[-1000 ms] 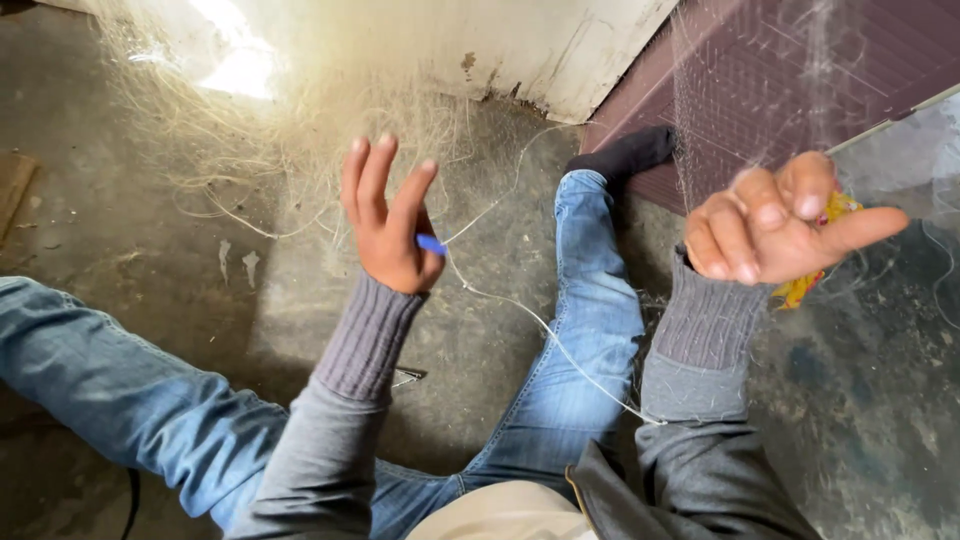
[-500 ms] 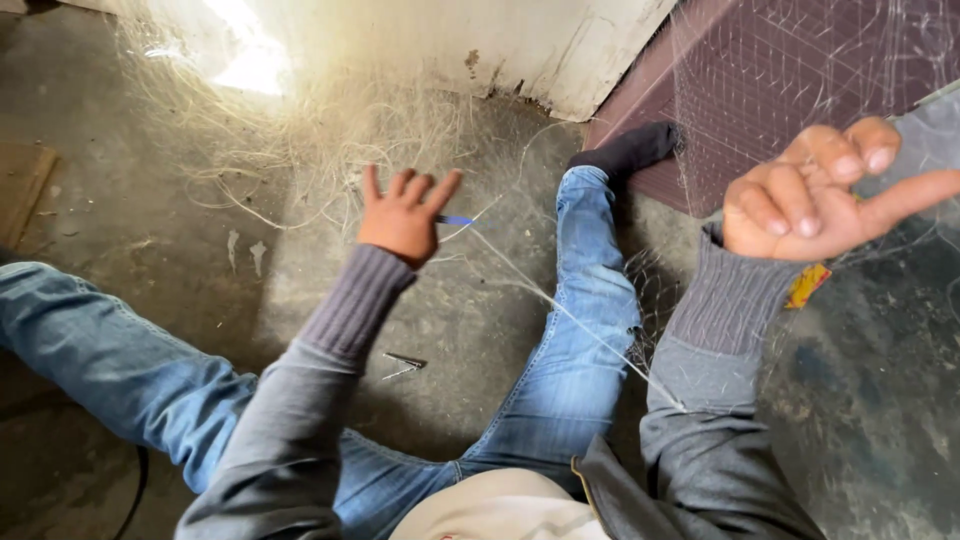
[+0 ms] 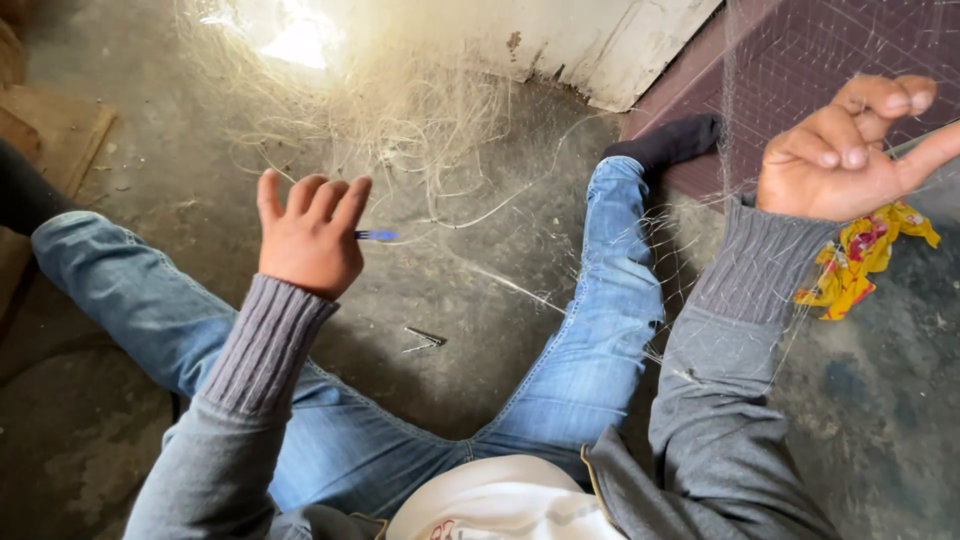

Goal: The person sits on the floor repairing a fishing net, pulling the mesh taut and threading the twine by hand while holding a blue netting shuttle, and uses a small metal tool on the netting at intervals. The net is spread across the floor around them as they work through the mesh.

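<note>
Behind left hand, blue tool mostly hidden.

Left hand lower (perhaps), fingers closer.

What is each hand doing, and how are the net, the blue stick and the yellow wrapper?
left hand: raised, holding the blue stick.
blue stick: its tip pokes out sideways.
right hand: curled, pinching the net.
net: stretched up, thin mesh.
yellow wrapper: crumpled on the floor.
</note>
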